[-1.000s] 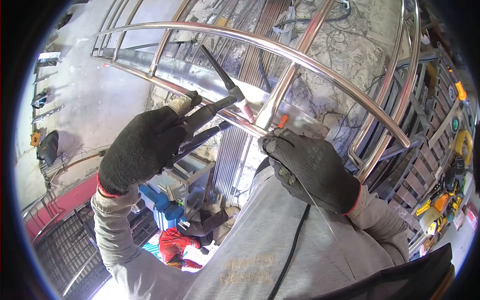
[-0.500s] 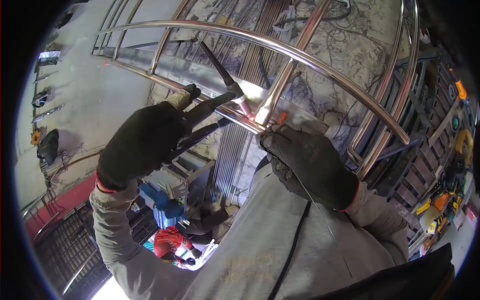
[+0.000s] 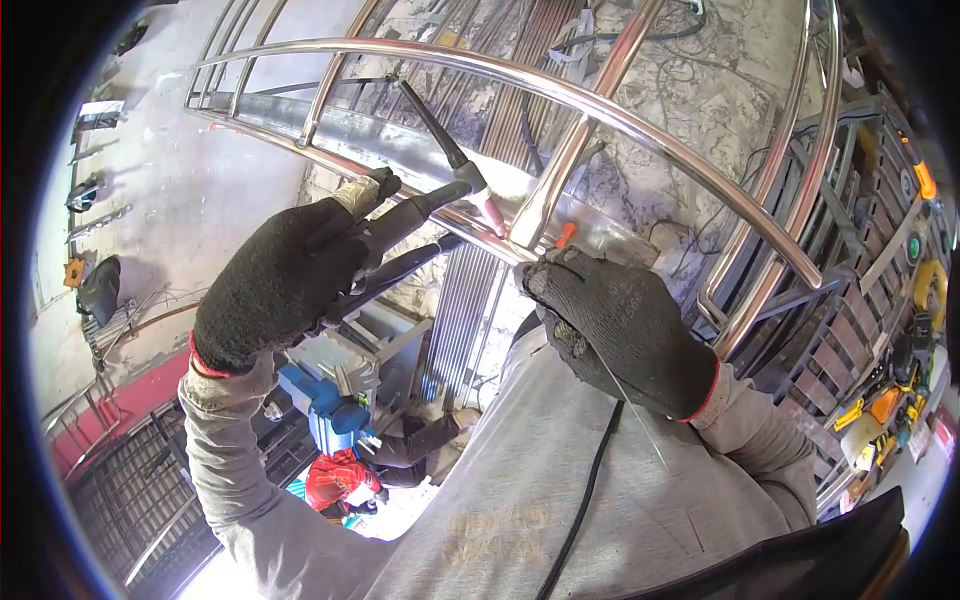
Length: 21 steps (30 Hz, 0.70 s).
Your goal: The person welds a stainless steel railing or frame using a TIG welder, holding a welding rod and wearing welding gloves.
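My left hand (image 3: 285, 280), in a dark glove with a red cuff, is closed around the handle of a TIG welding torch (image 3: 432, 125). The torch's pinkish cup (image 3: 490, 214) points at the foot of a shiny metal post (image 3: 545, 200), where it meets the lower rail (image 3: 455, 216). Just right of that joint, my gloved right hand (image 3: 625, 325) pinches a thin filler rod (image 3: 645, 435). The rod's long end trails down across my grey sleeve and shirt; its front tip is hard to make out. An orange-red piece (image 3: 567, 234) shows behind my right fingers.
A curved upper rail (image 3: 560, 92) arches over the joint. Bundled metal tubes (image 3: 455, 320) lie below. A blue machine (image 3: 325, 405) and a co-worker in red (image 3: 340, 480) are at lower left. Tools (image 3: 885, 405) crowd the right side.
The bright orange glow at the joint has faded, and the whole scene looks lighter. Both hands and the torch stay nearly in place. The co-worker's posture has shifted slightly.
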Each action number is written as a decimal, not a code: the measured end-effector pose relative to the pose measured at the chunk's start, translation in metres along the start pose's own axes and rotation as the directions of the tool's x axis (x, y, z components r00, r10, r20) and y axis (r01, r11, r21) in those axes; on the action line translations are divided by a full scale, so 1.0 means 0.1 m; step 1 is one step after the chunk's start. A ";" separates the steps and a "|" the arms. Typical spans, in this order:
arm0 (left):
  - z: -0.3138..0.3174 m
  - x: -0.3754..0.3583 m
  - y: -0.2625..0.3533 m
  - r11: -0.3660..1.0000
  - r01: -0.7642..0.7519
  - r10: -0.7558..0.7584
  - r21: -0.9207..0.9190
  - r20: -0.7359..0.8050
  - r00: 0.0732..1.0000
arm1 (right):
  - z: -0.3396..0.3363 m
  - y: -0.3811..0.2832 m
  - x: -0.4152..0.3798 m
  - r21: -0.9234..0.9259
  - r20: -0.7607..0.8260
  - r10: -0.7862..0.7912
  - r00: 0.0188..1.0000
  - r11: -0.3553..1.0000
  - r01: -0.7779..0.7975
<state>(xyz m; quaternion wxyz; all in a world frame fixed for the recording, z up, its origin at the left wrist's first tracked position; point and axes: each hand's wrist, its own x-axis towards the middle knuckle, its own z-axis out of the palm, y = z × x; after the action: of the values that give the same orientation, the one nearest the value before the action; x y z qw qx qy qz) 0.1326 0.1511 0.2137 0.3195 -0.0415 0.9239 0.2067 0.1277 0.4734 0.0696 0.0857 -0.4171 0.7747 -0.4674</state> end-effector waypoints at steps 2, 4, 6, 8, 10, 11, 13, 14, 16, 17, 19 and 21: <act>-0.01 -0.01 0.06 0.997 0.073 -0.073 -0.018 0.009 0.997 | 0.01 0.01 0.01 -0.028 -0.014 -0.020 1.000 0.999 0.019; 0.00 -0.01 0.05 0.998 0.063 -0.063 -0.019 0.001 0.998 | 0.04 0.02 0.00 -0.056 -0.029 -0.040 0.999 0.998 0.038; -0.01 0.00 0.07 0.998 0.052 -0.052 -0.019 -0.008 0.999 | 0.09 0.02 -0.02 0.185 0.068 0.118 0.991 0.974 -0.129; -0.04 0.01 0.13 0.990 0.138 -0.133 -0.033 0.110 0.985 | 0.00 -0.01 0.01 0.083 0.042 0.058 0.997 0.995 -0.062; -0.02 -0.03 0.12 0.984 0.124 -0.117 -0.126 0.057 0.991 | 0.24 0.16 -0.19 0.021 -0.071 -0.044 0.997 0.999 0.045; 0.00 -0.06 0.10 0.970 0.105 -0.107 -0.219 0.002 0.994 | 0.51 0.35 -0.41 0.059 -0.168 -0.078 0.983 0.994 0.089; 0.06 -0.11 0.06 0.945 0.019 -0.047 -0.327 -0.078 0.996 | 0.47 0.36 -0.43 -0.023 -0.142 -0.114 0.983 0.993 0.112; 0.03 -0.10 0.16 0.943 0.100 -0.114 -0.316 -0.024 0.993 | 0.44 0.36 -0.43 -0.103 -0.113 -0.147 0.983 0.985 0.135; 0.09 -0.06 0.13 0.974 -0.003 -0.015 -0.225 -0.081 0.997 | 0.38 0.30 -0.41 -0.107 -0.088 -0.129 0.988 0.987 0.119; 0.08 -0.07 0.10 0.975 -0.003 -0.015 -0.224 -0.081 0.997 | 0.44 0.33 -0.42 -0.106 -0.088 -0.129 0.988 0.987 0.119; 0.01 -0.06 0.17 0.862 0.274 -0.254 -0.428 0.104 0.962 | 0.57 0.39 -0.39 0.204 -0.157 0.017 0.987 0.979 0.016; 0.02 -0.07 0.24 0.918 0.227 -0.227 -0.324 0.036 0.973 | 0.41 0.35 -0.34 0.022 -0.152 -0.047 0.987 0.998 0.051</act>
<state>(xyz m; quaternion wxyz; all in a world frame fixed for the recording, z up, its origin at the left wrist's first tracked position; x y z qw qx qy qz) 0.1343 0.1731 0.2248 0.3290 -0.2008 0.8661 0.3183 0.1506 0.4786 0.0101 0.0203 -0.3982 0.7624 -0.5096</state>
